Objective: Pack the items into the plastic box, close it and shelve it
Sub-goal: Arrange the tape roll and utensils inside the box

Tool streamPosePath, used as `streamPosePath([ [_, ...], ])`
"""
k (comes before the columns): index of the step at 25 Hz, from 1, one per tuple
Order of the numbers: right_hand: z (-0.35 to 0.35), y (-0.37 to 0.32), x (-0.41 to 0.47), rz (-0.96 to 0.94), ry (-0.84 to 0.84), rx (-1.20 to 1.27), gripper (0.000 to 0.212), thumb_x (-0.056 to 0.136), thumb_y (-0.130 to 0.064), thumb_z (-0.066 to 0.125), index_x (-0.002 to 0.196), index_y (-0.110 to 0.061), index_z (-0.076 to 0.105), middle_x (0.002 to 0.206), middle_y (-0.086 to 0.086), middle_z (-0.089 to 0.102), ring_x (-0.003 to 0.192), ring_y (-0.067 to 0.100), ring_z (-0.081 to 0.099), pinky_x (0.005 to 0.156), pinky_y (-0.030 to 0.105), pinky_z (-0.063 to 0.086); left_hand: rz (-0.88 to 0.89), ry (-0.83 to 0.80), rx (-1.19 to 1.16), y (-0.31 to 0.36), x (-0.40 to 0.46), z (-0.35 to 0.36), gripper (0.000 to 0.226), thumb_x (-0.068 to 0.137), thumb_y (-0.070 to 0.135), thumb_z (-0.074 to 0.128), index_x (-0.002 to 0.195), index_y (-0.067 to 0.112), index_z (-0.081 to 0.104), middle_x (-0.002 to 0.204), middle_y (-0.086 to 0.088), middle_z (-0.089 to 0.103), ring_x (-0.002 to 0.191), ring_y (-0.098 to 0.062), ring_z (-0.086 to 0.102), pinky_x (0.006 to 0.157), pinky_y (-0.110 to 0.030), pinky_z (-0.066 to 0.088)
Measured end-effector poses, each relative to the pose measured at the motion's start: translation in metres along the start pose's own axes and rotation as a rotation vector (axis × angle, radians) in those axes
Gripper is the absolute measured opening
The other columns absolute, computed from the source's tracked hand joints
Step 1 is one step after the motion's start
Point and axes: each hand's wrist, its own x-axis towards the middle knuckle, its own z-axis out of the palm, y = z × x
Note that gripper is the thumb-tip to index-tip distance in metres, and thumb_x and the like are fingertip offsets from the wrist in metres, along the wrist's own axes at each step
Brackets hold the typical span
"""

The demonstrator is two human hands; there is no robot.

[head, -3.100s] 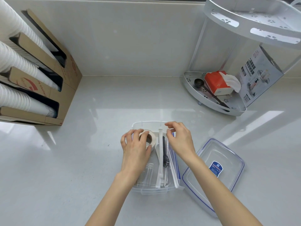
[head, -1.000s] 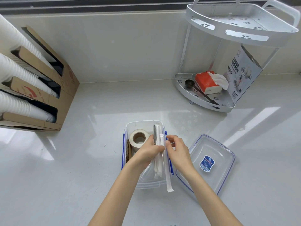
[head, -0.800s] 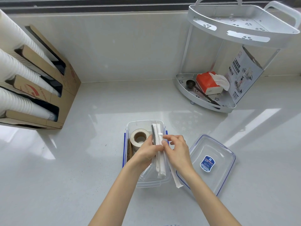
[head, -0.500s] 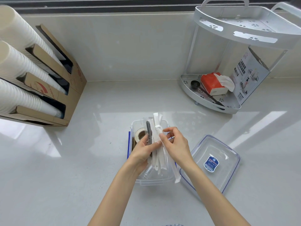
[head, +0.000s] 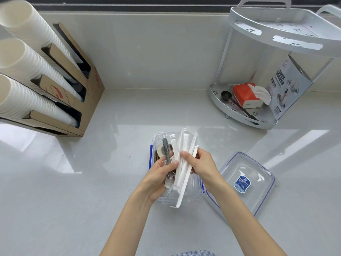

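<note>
Both hands have lifted the bundle of wrapped straws [head: 181,167] and cutlery clear of the plastic box [head: 191,197] on the counter [head: 92,182]. Left hand [head: 158,177] and right hand [head: 202,166] grip it, apparently squaring it. Tape roll [head: 160,152] remains inside; lid [head: 245,182] lies beside, unfitted.

Little can be read here. The clear lid [head: 245,183] at the table's right bears a blue sticker [head: 241,184] with white print (too small to make out). The cardboard cup holder [head: 81,93] shows red lettering, unreadable. The grey carton [head: 289,85] carries dark, illegible characters.
</note>
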Motion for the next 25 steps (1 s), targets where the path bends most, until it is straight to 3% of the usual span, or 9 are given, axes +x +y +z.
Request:
streamPosePath([
  [2, 0.001, 0.001, -0.002, -0.009, 0.004, 0.004, 0.012, 0.084, -0.021, 0.063, 0.072, -0.019, 0.060, 0.052, -0.009, 0.061, 0.042, -0.001, 0.058, 0.040, 0.012, 0.044, 0.015, 0.027, -0.015, -0.001, -0.001, 0.000, 0.026, 0.085, 0.003, 0.053, 0.106, 0.015, 0.062, 0.079, -0.003, 0.076, 0.073, -0.018, 0.072, 0.055, -0.027, 0.058],
  [7, 0.009, 0.004, -0.004, -0.067, -0.005, -0.019, 0.005, 0.083, -0.026, 0.062, 0.080, -0.030, 0.062, 0.063, -0.009, 0.064, 0.053, 0.002, 0.062, 0.046, 0.015, 0.048, 0.070, 0.092, 0.037, -0.003, 0.000, 0.003, 0.022, 0.081, 0.004, 0.060, 0.101, 0.014, 0.063, 0.073, 0.001, 0.075, 0.067, -0.013, 0.071, 0.055, -0.022, 0.057],
  [12, 0.011, 0.004, 0.000, -0.080, 0.065, -0.155, 0.015, 0.084, -0.026, 0.060, 0.085, -0.011, 0.063, 0.061, -0.003, 0.060, 0.043, 0.003, 0.057, 0.047, 0.016, 0.046, 0.068, 0.060, 0.028, -0.002, -0.004, 0.003, 0.021, 0.085, 0.008, 0.055, 0.103, 0.015, 0.064, 0.075, 0.000, 0.076, 0.068, -0.014, 0.071, 0.056, -0.022, 0.056],
  [14, 0.010, 0.004, -0.001, -0.093, 0.109, -0.195, 0.011, 0.085, -0.024, 0.059, 0.083, -0.013, 0.061, 0.058, -0.005, 0.060, 0.036, 0.000, 0.055, 0.045, 0.011, 0.044, 0.072, 0.062, 0.021, -0.003, -0.003, 0.003, 0.021, 0.087, 0.006, 0.051, 0.101, 0.014, 0.064, 0.072, 0.001, 0.075, 0.066, -0.013, 0.071, 0.055, -0.023, 0.056],
  [16, 0.012, 0.003, -0.003, -0.106, 0.099, -0.188, 0.007, 0.085, -0.022, 0.058, 0.091, -0.019, 0.060, 0.069, -0.001, 0.064, 0.038, -0.003, 0.056, 0.042, 0.006, 0.042, 0.095, 0.094, 0.051, -0.003, -0.003, 0.005, 0.022, 0.087, 0.003, 0.051, 0.101, 0.014, 0.064, 0.072, 0.003, 0.075, 0.067, -0.011, 0.071, 0.056, -0.020, 0.056],
  [18, 0.015, 0.001, -0.004, -0.123, 0.066, -0.189, 0.020, 0.084, -0.022, 0.057, 0.105, -0.023, 0.059, 0.084, 0.004, 0.065, 0.045, -0.002, 0.058, 0.045, 0.009, 0.045, 0.111, 0.101, 0.076, -0.001, -0.003, 0.006, 0.022, 0.086, 0.004, 0.054, 0.102, 0.014, 0.064, 0.074, 0.003, 0.076, 0.069, -0.011, 0.071, 0.057, -0.020, 0.055],
  [21, 0.016, -0.004, -0.006, -0.142, 0.066, -0.195, 0.022, 0.084, -0.026, 0.059, 0.106, -0.022, 0.059, 0.093, 0.010, 0.065, 0.057, 0.014, 0.061, 0.059, 0.025, 0.054, 0.072, 0.074, 0.098, 0.004, -0.005, 0.006, 0.019, 0.086, 0.009, 0.053, 0.102, 0.014, 0.064, 0.074, 0.003, 0.075, 0.068, -0.010, 0.070, 0.055, -0.021, 0.055],
  [23, 0.017, -0.006, -0.006, -0.127, 0.049, -0.117, 0.017, 0.086, -0.026, 0.058, 0.101, -0.021, 0.060, 0.094, 0.009, 0.067, 0.060, 0.013, 0.063, 0.062, 0.030, 0.056, 0.048, 0.071, 0.121, 0.005, -0.006, 0.006, 0.022, 0.088, 0.009, 0.051, 0.107, 0.011, 0.062, 0.081, 0.001, 0.074, 0.078, -0.011, 0.069, 0.062, -0.021, 0.054],
  [25, 0.017, -0.008, -0.006, -0.112, 0.038, -0.025, 0.006, 0.087, -0.023, 0.057, 0.091, -0.021, 0.060, 0.082, 0.001, 0.067, 0.053, 0.002, 0.060, 0.050, 0.017, 0.048, 0.035, 0.069, 0.142, 0.006, -0.006, 0.007, 0.027, 0.089, 0.010, 0.049, 0.115, 0.010, 0.060, 0.094, -0.004, 0.070, 0.093, -0.017, 0.065, 0.073, -0.025, 0.050],
])
